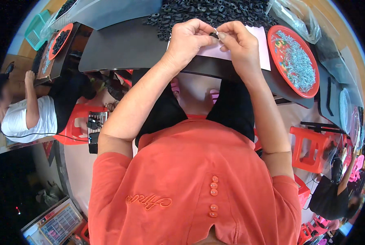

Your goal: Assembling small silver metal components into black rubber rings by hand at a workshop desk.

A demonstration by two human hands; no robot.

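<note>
Both hands meet above the near edge of a dark table, over a pale pink sheet [262, 51]. My left hand [190, 41] pinches a small black plastic part [213, 35] between thumb and forefinger. Facing it, my right hand [240, 43] is closed at the fingertips on a tiny shiny metal piece [217, 32], held against the black part. Its exact shape is too small to make out. Beyond the hands spreads a large heap of similar black plastic parts [231, 11]. Right of the sheet is a red round tray [273, 36] with many small silvery metal pieces [299, 65].
A translucent bin [109, 14] stands at the back left, and a clear plastic bag [299, 20] lies at the back right. At left a person in white [31, 116] sits at another table. Red stools [311, 149] and another person in black [329, 198] are at right.
</note>
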